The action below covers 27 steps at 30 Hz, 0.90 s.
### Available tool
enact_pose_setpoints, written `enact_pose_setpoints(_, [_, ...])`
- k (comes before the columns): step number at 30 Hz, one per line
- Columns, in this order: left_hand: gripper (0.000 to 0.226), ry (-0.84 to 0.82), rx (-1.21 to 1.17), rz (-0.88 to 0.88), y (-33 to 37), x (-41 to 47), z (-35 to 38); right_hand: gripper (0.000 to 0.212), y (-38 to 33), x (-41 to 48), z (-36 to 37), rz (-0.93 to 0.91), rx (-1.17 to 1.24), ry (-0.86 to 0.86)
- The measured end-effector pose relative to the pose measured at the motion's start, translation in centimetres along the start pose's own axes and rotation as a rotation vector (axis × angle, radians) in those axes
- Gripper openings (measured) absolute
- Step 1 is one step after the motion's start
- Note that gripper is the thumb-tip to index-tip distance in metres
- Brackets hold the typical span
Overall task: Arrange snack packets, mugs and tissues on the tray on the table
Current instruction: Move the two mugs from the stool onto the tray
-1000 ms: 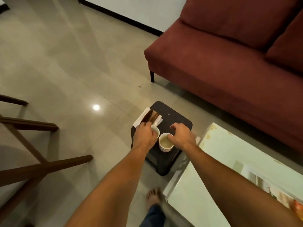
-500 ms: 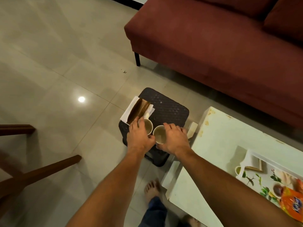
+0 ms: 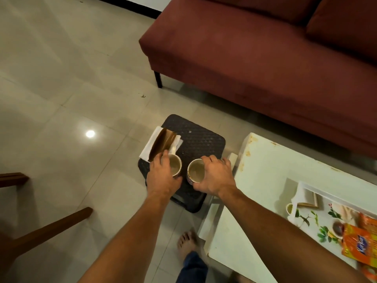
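Observation:
Two pale mugs stand on a small black stool [image 3: 201,139]. My left hand [image 3: 163,176] is wrapped around the left mug [image 3: 175,164]. My right hand [image 3: 215,176] grips the right mug [image 3: 195,171] from its right side. Behind the left mug lie white tissues [image 3: 150,144] with a brown holder [image 3: 163,142] on top. At the right, a floral white tray [image 3: 314,213] sits on the white table [image 3: 269,166]; an orange snack packet [image 3: 359,245] and a small framed object rest on it.
A dark red sofa [image 3: 255,54] runs along the back, close behind the stool and table. Wooden chair legs [image 3: 49,227] reach in from the left. My bare foot [image 3: 186,242] stands on the tiled floor between stool and table.
The view has shifted, bringing the tray and snack packet into sight. Both hands have closed around the mugs, and the two mugs now stand a little further apart.

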<state>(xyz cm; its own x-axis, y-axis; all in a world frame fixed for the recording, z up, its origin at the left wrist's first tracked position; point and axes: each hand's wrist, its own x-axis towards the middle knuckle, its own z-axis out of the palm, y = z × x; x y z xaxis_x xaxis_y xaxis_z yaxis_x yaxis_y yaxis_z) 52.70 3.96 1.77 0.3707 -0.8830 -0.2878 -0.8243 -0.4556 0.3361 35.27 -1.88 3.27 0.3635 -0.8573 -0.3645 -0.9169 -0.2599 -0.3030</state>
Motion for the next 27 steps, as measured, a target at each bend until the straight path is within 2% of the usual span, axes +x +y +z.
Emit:
enact_pose_setpoints(6, [0.086,0.051,-0.024,-0.075,1.3,0.1,0.1,0.089,5.2,-2.4,-2.9,0.098,0.025,0.065])
enact_pose_setpoints(11, [0.083,0.092,0.007,-0.056,4.8,-1.7,-0.3,0.09,10.7,-5.3,-4.8,0.185,0.033,0.113])
enact_pose_setpoints(17, [0.088,0.02,0.011,0.145,13.7,-5.2,1.8,0.087,18.0,-9.7,-7.4,0.283,0.031,0.149])
enact_pose_setpoints(27, [0.089,-0.112,0.007,0.509,26.8,-13.8,9.9,0.089,32.6,-19.4,-9.6,0.449,0.058,0.141])
